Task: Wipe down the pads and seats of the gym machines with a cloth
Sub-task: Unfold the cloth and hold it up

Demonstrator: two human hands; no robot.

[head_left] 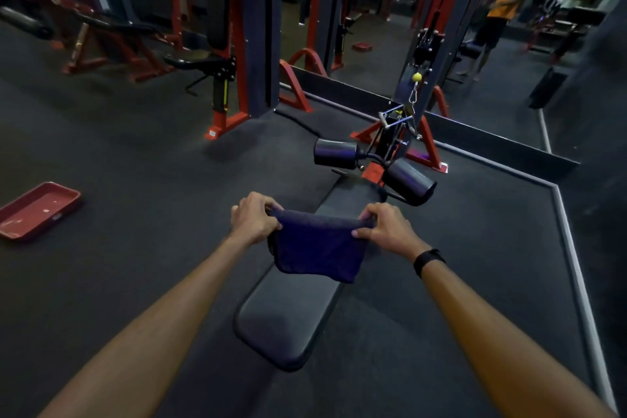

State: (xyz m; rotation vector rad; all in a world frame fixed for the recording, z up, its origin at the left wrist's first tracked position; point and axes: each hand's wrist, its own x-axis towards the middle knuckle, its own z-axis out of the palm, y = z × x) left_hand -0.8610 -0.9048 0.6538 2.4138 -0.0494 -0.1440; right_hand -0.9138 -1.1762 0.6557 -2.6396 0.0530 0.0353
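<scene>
Dark blue cloth (317, 244) hangs stretched above the black seat pad (291, 312), left hand (254, 219) and right hand (385, 231) fingers pinching its top corners. Wiping seems about to start; lowering it comes next.

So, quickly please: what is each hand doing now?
Left hand: closed, pinching one top corner of the dark blue fabric cloth.
Right hand: closed, pinching the other corner.
</scene>
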